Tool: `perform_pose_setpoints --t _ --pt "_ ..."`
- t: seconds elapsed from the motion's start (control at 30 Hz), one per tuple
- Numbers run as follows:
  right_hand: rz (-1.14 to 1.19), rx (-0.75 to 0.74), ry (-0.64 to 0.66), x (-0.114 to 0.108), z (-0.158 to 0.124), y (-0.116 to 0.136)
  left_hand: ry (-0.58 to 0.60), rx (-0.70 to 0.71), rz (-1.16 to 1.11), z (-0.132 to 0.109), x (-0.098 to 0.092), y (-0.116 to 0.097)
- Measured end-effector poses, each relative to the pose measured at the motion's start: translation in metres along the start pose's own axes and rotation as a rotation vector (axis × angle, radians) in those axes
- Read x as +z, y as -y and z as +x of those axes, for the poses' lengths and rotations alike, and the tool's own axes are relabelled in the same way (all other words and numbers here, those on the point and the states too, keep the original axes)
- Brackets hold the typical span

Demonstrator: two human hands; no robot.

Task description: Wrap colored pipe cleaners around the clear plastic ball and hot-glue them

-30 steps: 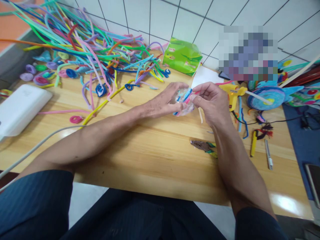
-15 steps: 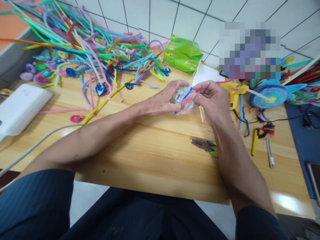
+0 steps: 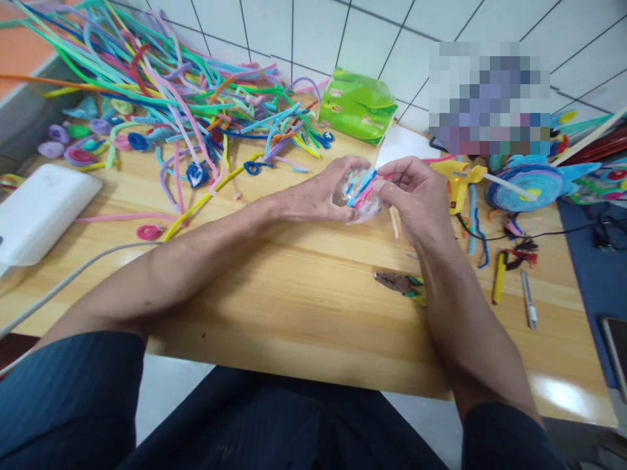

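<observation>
Both my hands meet over the middle of the wooden table point(image 3: 294, 294). My left hand point(image 3: 321, 192) curls its fingers round a small clear plastic wrap holding short blue and pink pipe-cleaner pieces point(image 3: 361, 190). My right hand point(image 3: 416, 199) pinches the same bundle from the right side with thumb and forefinger. A thin white stick point(image 3: 393, 223) hangs below my right hand.
A big heap of coloured pipe cleaners point(image 3: 171, 98) fills the back left, with coiled ones point(image 3: 78, 156) beside it. A white case point(image 3: 42, 212) lies left. A green packet point(image 3: 357, 108), yellow glue gun point(image 3: 458, 179), pliers point(image 3: 399, 285), yellow cutter point(image 3: 498, 277) and finished craft point(image 3: 526, 186) lie around.
My hands have drawn slightly closer round the bundle and turned it a little. Nothing else on the table has moved.
</observation>
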State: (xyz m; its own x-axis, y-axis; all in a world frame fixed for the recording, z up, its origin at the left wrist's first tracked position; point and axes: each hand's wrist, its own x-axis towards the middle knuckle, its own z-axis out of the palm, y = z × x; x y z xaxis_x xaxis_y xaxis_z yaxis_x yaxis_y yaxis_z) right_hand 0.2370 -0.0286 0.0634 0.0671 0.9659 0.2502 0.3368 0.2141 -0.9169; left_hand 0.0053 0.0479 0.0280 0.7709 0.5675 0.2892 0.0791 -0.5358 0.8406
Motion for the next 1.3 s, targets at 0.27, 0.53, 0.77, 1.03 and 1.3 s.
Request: perform_pose_setpoints --t 0.27,0.53,0.77,1.03,1.3 --pt "-0.006 -0.01 -0.008 -0.001 0.0 -0.002 -0.014 0.022 0.011 0.0 0.003 0.0" --pt "-0.009 -0.007 -0.003 0.001 -0.002 0.002 -0.02 -0.008 -0.003 -0.005 0.005 -0.012" --pt "0.025 -0.004 0.002 -0.001 -0.002 0.003 -0.096 0.014 0.039 -0.007 0.011 -0.007" --pt "0.01 -0.012 0.014 -0.002 0.0 0.002 -0.105 0.075 0.105 -0.006 0.014 -0.001" --pt "0.036 -0.048 0.037 0.0 -0.003 0.005 -0.101 0.054 0.118 -0.003 0.01 -0.009"
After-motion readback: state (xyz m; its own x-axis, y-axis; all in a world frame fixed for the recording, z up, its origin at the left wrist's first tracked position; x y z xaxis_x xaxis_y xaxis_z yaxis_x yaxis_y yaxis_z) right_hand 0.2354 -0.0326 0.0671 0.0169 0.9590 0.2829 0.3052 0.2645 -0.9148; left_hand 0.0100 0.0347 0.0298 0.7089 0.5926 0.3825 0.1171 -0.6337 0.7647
